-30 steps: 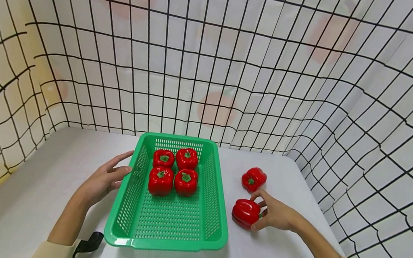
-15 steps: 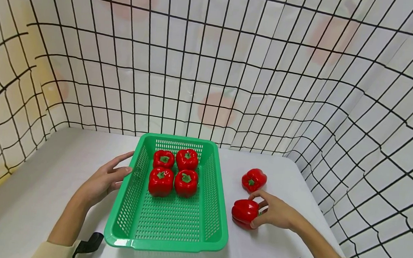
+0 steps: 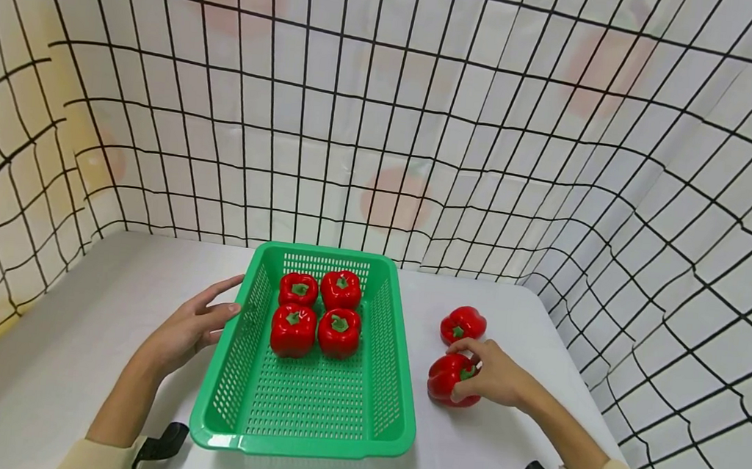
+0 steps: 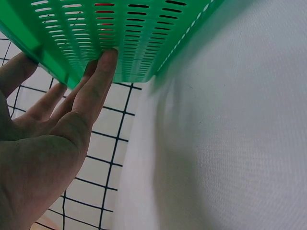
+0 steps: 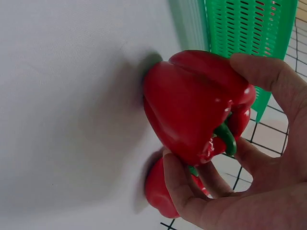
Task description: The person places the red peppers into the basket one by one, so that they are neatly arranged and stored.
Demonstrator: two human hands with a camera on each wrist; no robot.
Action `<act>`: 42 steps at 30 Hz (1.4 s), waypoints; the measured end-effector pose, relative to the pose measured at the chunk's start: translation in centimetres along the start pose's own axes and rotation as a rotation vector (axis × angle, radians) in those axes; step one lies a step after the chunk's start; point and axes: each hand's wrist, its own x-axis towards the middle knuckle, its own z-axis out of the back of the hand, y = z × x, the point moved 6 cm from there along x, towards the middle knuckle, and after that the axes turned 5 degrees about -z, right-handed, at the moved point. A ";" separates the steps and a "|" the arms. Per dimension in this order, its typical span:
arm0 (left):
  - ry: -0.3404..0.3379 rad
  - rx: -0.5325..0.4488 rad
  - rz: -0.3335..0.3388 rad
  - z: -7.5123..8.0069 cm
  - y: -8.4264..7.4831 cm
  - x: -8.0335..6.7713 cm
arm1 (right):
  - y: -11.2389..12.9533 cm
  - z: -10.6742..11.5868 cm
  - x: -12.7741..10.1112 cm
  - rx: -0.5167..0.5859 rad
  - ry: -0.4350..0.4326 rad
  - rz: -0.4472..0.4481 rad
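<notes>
My right hand point(image 3: 502, 375) grips a red bell pepper point(image 3: 442, 379) between thumb and fingers, to the right of the basket. In the right wrist view that bell pepper point(image 5: 187, 103) tilts, its green stem toward my palm. A second red bell pepper point(image 3: 468, 321) lies on the table just beyond. My left hand point(image 3: 184, 328) rests at the left side of the green plastic basket point(image 3: 306, 446), its fingers extended. In the left wrist view, fingertips touch the slotted outer wall point(image 4: 136, 52). Several red bell peppers point(image 3: 293, 331) stand stem-up at the basket's far end.
A white cloth-covered table point(image 3: 98, 316) lies under everything. Black wire grid point(image 3: 332, 113) encloses the back and both sides, with a pale printed sheet behind it. The basket's near half shows bare slotted floor point(image 3: 310, 399).
My right hand has shifted slightly, turning the gripped bell pepper so its stem now shows from above. The left hand, the basket and the other bell peppers stay where they were.
</notes>
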 end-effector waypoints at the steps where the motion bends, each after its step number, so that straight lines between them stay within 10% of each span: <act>1: 0.001 -0.001 -0.001 0.0 0.0 0.0 | 0.0 0.0 0.1 -0.011 -0.013 -0.002; 42: 0.004 -0.006 -0.003 -0.1 -0.1 0.0 | 0.3 -0.5 0.2 0.079 -0.021 -0.009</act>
